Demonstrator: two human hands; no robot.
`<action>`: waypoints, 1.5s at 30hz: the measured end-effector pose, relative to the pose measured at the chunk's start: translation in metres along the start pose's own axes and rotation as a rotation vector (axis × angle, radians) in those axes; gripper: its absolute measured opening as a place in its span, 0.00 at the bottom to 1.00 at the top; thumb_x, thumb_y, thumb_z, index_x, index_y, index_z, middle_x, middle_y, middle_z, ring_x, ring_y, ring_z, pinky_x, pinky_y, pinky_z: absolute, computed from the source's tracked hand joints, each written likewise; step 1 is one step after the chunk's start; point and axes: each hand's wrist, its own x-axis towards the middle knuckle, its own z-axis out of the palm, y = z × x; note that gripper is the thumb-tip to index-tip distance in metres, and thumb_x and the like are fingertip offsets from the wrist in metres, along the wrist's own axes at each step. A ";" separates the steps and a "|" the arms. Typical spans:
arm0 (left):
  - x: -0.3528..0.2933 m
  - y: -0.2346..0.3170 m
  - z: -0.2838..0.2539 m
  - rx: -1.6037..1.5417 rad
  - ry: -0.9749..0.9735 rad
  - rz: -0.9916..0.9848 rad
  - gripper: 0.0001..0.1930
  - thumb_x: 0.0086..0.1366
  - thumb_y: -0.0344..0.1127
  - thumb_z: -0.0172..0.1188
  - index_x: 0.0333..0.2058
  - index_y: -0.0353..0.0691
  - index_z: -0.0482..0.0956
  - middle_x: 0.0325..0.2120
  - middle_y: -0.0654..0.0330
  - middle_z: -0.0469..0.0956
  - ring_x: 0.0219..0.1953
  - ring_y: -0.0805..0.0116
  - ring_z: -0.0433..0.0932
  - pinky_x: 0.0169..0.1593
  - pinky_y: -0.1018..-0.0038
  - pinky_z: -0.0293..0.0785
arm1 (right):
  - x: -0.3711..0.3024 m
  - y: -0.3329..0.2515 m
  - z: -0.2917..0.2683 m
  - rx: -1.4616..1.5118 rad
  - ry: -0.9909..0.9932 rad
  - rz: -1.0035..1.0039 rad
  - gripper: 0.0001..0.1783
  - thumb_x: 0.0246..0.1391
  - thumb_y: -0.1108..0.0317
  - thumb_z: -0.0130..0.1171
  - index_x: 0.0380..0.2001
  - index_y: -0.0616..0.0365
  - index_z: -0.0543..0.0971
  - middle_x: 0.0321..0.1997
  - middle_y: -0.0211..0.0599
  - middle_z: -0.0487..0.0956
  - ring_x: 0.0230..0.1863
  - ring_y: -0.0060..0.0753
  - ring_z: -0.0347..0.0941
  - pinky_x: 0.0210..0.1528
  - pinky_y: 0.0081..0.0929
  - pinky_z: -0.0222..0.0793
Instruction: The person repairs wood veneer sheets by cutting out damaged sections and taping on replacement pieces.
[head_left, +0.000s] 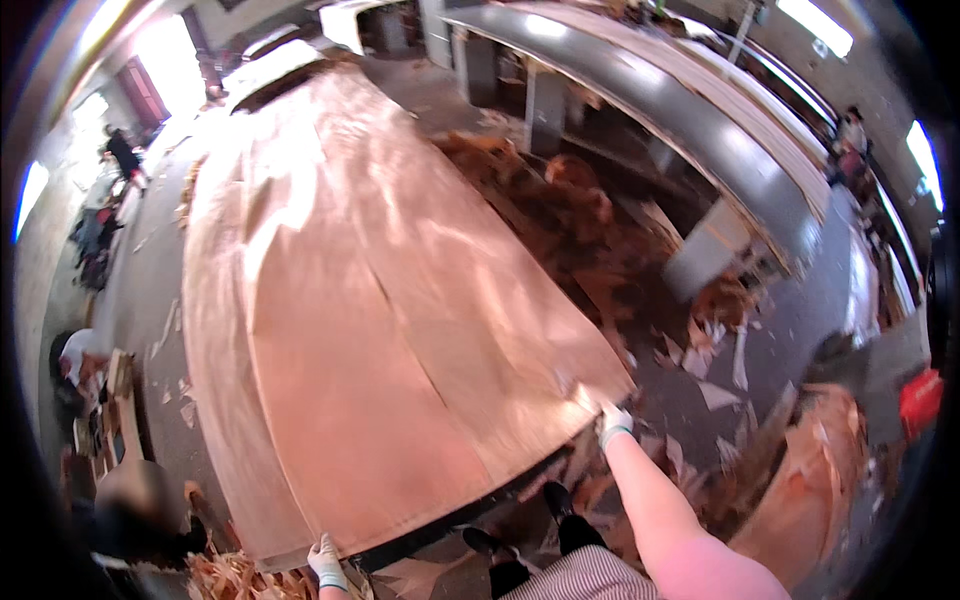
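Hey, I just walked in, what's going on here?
A person's gloved left hand and gloved right hand are at the near edge of long tan sheeting, the right one by its corner. The sheeting lies spread out, with slight ripples along it. Torn scraps litter the floor beside it.

The left head-worn fisheye looks down and forward along the long tan wood-veneer sheets (350, 430). Their near end lies close below.

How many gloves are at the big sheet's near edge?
2: one glove on the left hand, toward the near left corner of the sheet; the other on the right hand, by its near right corner. Both show plainly.
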 end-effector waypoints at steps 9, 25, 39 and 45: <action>-0.162 0.060 0.010 0.197 0.106 0.091 0.20 0.61 0.43 0.61 0.42 0.30 0.79 0.41 0.50 0.77 0.41 0.60 0.74 0.47 0.68 0.71 | -0.058 -0.027 -0.064 -0.117 -0.175 -0.242 0.18 0.49 0.77 0.57 0.46 0.54 0.73 0.22 0.27 0.73 0.09 0.20 0.61 0.10 0.21 0.55; 0.014 0.104 0.087 -0.171 0.086 -0.120 0.16 0.57 0.41 0.67 0.25 0.40 0.69 0.10 0.65 0.66 0.05 0.71 0.62 0.07 0.72 0.57 | -0.011 -0.017 0.089 -0.008 -0.142 -0.279 0.08 0.45 0.75 0.65 0.30 0.57 0.76 0.19 0.29 0.72 0.13 0.25 0.66 0.14 0.24 0.60; 0.032 0.057 0.014 0.057 -0.098 -0.157 0.19 0.64 0.52 0.55 0.47 0.48 0.69 0.19 0.62 0.70 0.17 0.69 0.71 0.18 0.72 0.69 | 0.001 -0.008 0.080 -0.176 -0.198 0.122 0.19 0.49 0.58 0.65 0.40 0.56 0.72 0.23 0.35 0.77 0.14 0.30 0.71 0.12 0.29 0.62; 0.035 0.049 0.011 0.208 -0.202 0.066 0.09 0.66 0.35 0.52 0.39 0.36 0.72 0.20 0.65 0.68 0.16 0.75 0.65 0.17 0.75 0.60 | 0.025 -0.001 0.084 -0.471 -0.143 -0.020 0.08 0.49 0.61 0.60 0.28 0.50 0.73 0.18 0.31 0.72 0.15 0.31 0.68 0.16 0.32 0.62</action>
